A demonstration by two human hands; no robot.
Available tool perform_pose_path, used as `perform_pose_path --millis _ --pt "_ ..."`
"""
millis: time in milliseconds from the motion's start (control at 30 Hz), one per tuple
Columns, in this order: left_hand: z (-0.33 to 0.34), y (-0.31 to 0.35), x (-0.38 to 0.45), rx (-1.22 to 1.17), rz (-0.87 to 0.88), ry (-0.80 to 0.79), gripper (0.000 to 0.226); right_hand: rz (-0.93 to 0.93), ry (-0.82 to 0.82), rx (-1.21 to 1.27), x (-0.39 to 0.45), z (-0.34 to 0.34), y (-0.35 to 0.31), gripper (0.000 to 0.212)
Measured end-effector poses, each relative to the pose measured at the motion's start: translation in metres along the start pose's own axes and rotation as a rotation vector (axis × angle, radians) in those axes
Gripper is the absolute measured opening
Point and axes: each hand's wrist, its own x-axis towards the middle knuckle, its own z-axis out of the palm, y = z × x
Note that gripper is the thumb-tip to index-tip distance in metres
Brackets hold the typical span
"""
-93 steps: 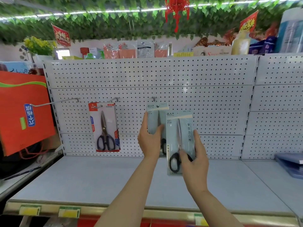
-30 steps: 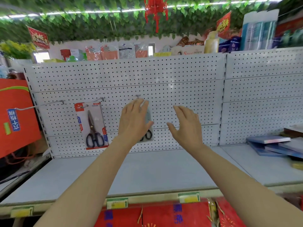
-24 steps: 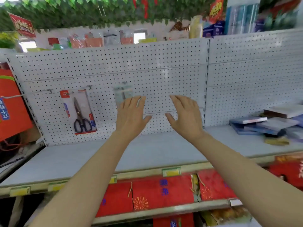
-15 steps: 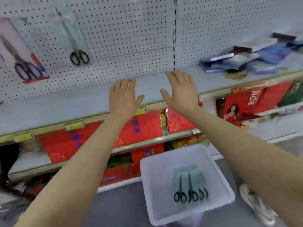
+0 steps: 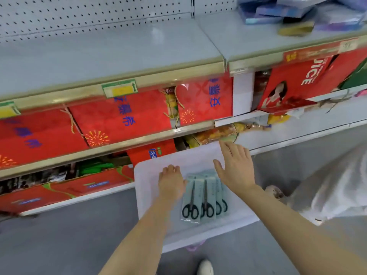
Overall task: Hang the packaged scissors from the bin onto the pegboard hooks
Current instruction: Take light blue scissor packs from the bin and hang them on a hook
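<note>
A white plastic bin (image 5: 147,181) stands on the floor below the shelves. Inside it lie several pale green packages of black-handled scissors (image 5: 200,197), overlapping side by side. My left hand (image 5: 171,183) reaches down into the bin just left of the packages, fingers pointing down, holding nothing. My right hand (image 5: 235,167) hovers over the bin's far right part with fingers spread and empty. The pegboard (image 5: 95,14) shows only as a strip at the top; its hooks are out of view.
A bare grey shelf (image 5: 111,54) runs under the pegboard. Red gift boxes (image 5: 119,118) fill the lower shelves. Blue and purple items (image 5: 297,10) lie piled at the top right. A white garment (image 5: 337,187) hangs at the right. A shoe (image 5: 205,267) shows below the bin.
The view has swung down from the pegboard to the bin. Both hands let go of the hung packages and dropped toward the bin, the left one now inside it.
</note>
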Motion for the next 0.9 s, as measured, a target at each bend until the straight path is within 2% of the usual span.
perform_pose_path --millis 100,200,267,333,500,633,800,900 --pt "0.059 0.010 0.009 -0.059 -0.079 -0.230 0.053 -0.006 -0.063 -0.026 -0.023 0.035 0.020 0.056" --pt "0.103 0.023 0.015 -0.296 -0.228 -0.404 0.067 0.003 -0.084 -0.041 -0.044 0.064 0.035 0.053" --pt "0.125 0.034 0.018 -0.394 -0.326 -0.374 0.084 0.011 -0.112 -0.040 -0.059 0.082 0.042 0.052" --pt "0.139 0.042 0.022 -0.355 -0.399 -0.289 0.096 0.011 -0.154 -0.042 -0.074 0.098 0.045 0.050" --pt "0.149 0.043 0.029 -0.268 -0.440 -0.237 0.102 0.054 -0.283 -0.040 -0.100 0.125 0.047 0.057" --pt "0.150 0.028 0.025 -0.294 -0.442 -0.252 0.102 0.157 -0.376 0.004 -0.108 0.141 0.039 0.060" --pt "0.151 0.012 0.016 -0.228 -0.457 -0.225 0.089 0.321 -0.579 0.115 -0.113 0.162 0.023 0.044" --pt "0.149 -0.001 0.014 -0.344 -0.497 -0.202 0.076 0.461 -0.674 0.133 -0.114 0.177 0.012 0.064"
